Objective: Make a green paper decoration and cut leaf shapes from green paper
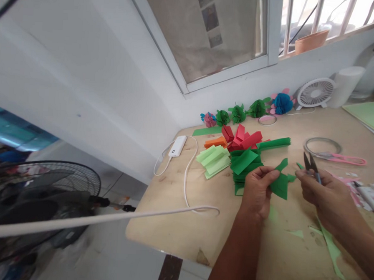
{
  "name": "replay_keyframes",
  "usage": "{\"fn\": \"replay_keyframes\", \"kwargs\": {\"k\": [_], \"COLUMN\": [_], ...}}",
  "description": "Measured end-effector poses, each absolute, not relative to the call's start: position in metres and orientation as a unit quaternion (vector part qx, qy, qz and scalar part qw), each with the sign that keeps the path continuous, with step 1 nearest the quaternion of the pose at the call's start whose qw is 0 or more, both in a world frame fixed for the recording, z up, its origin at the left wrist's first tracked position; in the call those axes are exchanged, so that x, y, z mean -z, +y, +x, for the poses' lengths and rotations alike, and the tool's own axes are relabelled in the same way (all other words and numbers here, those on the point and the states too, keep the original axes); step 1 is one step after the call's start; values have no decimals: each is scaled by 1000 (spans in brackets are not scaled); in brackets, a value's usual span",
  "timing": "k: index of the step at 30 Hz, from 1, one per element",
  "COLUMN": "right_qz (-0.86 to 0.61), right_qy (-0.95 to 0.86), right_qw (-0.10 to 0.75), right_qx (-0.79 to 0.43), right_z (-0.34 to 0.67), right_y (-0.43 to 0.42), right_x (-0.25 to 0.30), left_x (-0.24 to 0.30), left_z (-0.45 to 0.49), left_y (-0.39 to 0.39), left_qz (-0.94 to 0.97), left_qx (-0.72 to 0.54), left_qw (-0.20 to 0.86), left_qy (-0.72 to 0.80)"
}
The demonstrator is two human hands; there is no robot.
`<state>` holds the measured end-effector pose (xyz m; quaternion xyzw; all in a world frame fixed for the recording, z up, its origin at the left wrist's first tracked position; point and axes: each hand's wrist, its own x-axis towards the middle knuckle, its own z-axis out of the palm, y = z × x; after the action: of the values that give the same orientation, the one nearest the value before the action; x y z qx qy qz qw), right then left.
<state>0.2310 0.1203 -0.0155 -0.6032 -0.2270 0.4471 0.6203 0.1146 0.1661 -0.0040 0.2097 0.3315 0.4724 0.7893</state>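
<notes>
- Above the plywood desk [158, 216], both forearms are extended in from the bottom edge of the view, with the hands held raised off the surface and turned toward each other.
- A jagged piece of dark green paper [280, 184] is held up in the left hand [258, 189], its near edge pinched by the fingers [262, 175], which are closed together on it.
- Small spring snips [311, 168] are gripped in the right hand [324, 193], with the fingers curled closed around them. The blades are spread apart, pointed upward, and kept just beside the paper's right tip, without touching it.
- Directly beyond the left hand, a stack of folded dark green paper [244, 172] is placed, with folded light green paper [212, 160] to its left. Folded orange paper [215, 142] and folded red paper [242, 138] are heaped just behind.
- Pink-handled scissors [342, 159] are laid beyond the right hand, beside a ring of metal wire [323, 144].
- Green paper offcuts [331, 250] are scattered on the desk under the right forearm.
- A white power bank [177, 145] is placed near the desk's left edge, with a white cable [187, 173] looped from it.
- Paper flowers [238, 113] are lined up along the wall at the desk's far edge, next to a small white fan [316, 92].
</notes>
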Motion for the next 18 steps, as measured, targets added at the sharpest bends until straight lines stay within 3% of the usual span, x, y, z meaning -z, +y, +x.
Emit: {"fn": "replay_keyframes", "kwargs": {"k": [13,18], "right_qz": [-665,-667], "right_qy": [-343,-321], "right_qw": [526,541], "right_qx": [-405,-399], "right_z": [230,231], "right_y": [117,116], "right_x": [23,22], "left_x": [2,3], "left_z": [116,116], "left_y": [165,164], "left_qz": [186,214], "left_qx": [-495,-475], "left_qw": [782,783], "left_qy": [330,340]}}
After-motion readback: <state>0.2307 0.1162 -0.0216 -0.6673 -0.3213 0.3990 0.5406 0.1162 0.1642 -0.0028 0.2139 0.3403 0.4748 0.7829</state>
